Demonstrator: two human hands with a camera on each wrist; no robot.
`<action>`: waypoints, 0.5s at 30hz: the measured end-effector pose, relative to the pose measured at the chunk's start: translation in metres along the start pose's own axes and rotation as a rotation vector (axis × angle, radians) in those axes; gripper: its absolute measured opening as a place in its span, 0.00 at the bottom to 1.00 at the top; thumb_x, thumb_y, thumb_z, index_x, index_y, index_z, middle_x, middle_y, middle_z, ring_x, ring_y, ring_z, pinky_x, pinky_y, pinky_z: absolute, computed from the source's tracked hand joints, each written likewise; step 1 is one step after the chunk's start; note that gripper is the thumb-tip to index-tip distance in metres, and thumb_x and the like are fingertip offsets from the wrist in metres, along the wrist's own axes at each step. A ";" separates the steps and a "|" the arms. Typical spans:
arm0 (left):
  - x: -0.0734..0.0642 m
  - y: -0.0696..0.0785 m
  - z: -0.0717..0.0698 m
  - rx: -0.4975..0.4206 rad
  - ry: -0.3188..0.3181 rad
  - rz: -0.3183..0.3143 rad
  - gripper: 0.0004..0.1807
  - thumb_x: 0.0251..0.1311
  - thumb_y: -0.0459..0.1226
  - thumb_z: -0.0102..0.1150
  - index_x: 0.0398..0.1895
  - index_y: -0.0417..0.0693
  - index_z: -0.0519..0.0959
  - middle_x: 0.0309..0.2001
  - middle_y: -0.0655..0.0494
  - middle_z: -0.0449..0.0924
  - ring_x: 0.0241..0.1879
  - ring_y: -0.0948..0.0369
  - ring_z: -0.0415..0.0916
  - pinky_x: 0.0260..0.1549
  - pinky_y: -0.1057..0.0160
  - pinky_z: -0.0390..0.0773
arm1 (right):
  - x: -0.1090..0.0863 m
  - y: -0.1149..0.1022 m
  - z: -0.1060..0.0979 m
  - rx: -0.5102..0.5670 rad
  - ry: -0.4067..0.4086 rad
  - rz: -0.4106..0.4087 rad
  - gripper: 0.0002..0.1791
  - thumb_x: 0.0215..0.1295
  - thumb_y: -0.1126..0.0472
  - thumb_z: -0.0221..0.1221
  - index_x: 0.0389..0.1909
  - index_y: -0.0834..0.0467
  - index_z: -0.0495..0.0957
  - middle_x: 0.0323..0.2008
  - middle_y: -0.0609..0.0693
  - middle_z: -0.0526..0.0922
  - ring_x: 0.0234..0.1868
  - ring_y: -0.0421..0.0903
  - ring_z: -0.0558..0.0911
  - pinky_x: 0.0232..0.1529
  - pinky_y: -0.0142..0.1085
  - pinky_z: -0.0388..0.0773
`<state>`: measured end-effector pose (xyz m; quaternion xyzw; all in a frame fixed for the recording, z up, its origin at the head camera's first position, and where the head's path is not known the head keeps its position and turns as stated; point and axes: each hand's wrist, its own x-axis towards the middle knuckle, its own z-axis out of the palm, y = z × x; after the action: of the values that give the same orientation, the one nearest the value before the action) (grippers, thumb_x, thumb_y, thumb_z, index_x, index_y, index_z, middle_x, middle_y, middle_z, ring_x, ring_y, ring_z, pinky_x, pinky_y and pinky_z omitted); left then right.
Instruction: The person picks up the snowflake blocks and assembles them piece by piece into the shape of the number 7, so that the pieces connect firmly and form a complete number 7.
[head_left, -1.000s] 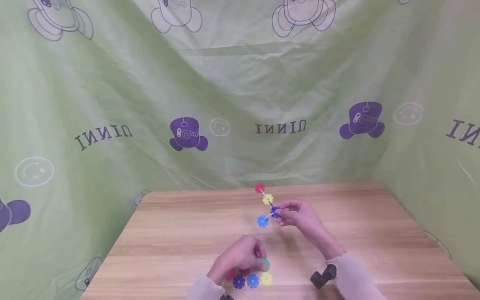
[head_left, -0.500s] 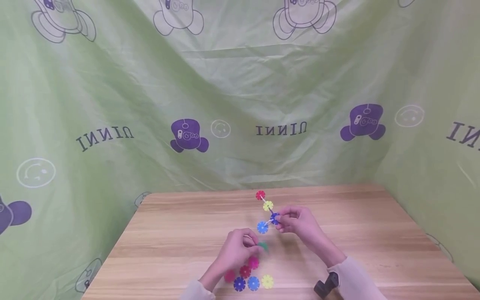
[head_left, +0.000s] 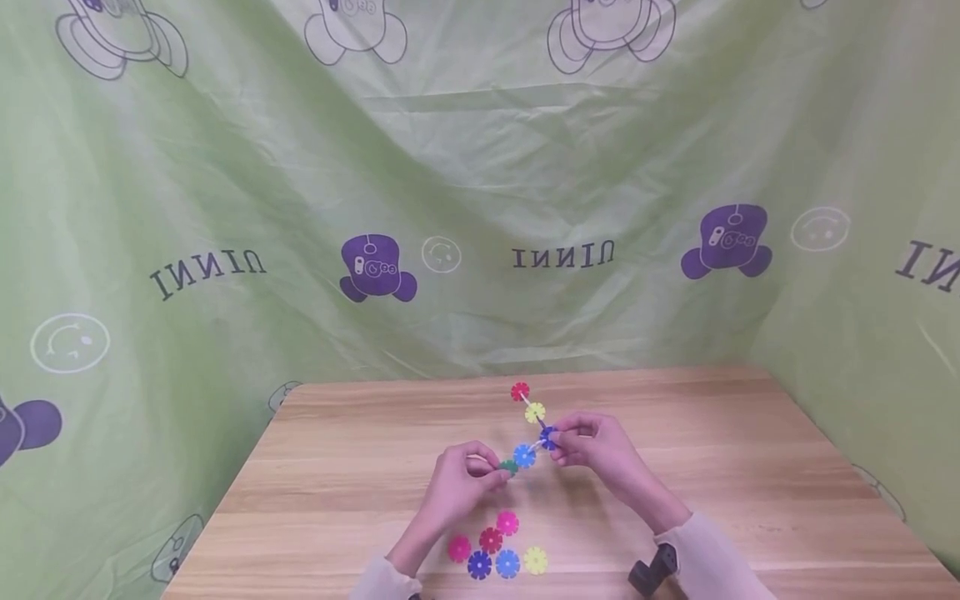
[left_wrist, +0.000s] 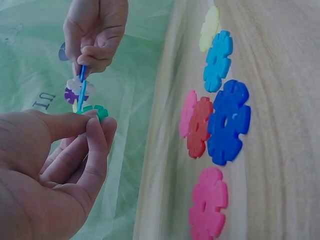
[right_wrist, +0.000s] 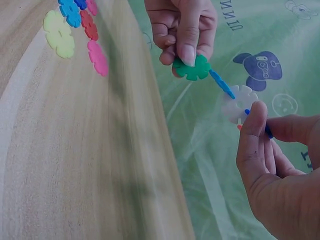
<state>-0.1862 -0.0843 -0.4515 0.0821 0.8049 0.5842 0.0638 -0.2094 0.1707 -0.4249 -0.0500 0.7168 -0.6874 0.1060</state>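
My right hand [head_left: 598, 443] pinches the dark blue snowflake disc [head_left: 547, 437] of a linked chain, held up over the table. From it the chain runs up through a yellow disc [head_left: 535, 412] to a red disc [head_left: 520, 391]. Downward it passes a white disc [right_wrist: 233, 106], seen in the right wrist view, to a light blue disc [head_left: 524, 456]. Between thumb and fingers, my left hand [head_left: 459, 485] grips a green snowflake disc [right_wrist: 195, 70]. Its edge meets the light blue disc's edge, and the two stand at an angle to each other.
On the wooden table [head_left: 337, 500] lie loose discs: pink [head_left: 507, 522], red [head_left: 491, 540], another pink [head_left: 459, 548], dark blue [head_left: 479, 565], light blue [head_left: 507, 563] and yellow [head_left: 536, 560]. A green printed cloth [head_left: 480, 167] hangs behind and at both sides.
My left hand has lifted the green disc from beside the loose discs, up and away to the chain's light blue disc. My right hand has dipped slightly, still holding the chain.
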 end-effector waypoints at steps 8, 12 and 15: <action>0.000 0.003 0.001 0.018 0.021 0.004 0.10 0.57 0.35 0.76 0.37 0.44 0.83 0.33 0.51 0.92 0.35 0.61 0.90 0.37 0.66 0.86 | -0.001 -0.001 0.001 -0.001 0.005 0.005 0.15 0.71 0.69 0.61 0.53 0.74 0.78 0.39 0.56 0.90 0.37 0.46 0.89 0.49 0.45 0.90; -0.001 0.004 0.004 0.055 0.046 0.020 0.09 0.56 0.35 0.77 0.35 0.44 0.85 0.32 0.52 0.92 0.35 0.62 0.89 0.36 0.67 0.85 | -0.002 -0.001 0.003 -0.002 0.010 0.005 0.15 0.70 0.69 0.62 0.52 0.74 0.78 0.39 0.56 0.89 0.36 0.44 0.89 0.49 0.46 0.90; -0.003 0.006 0.007 0.078 0.066 0.026 0.08 0.55 0.35 0.78 0.35 0.45 0.86 0.32 0.52 0.92 0.34 0.62 0.89 0.34 0.68 0.85 | -0.003 -0.001 0.004 0.005 0.020 0.006 0.14 0.70 0.70 0.61 0.52 0.74 0.78 0.38 0.56 0.89 0.36 0.44 0.89 0.49 0.46 0.90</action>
<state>-0.1818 -0.0769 -0.4480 0.0757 0.8276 0.5556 0.0263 -0.2061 0.1671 -0.4234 -0.0410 0.7163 -0.6892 0.1010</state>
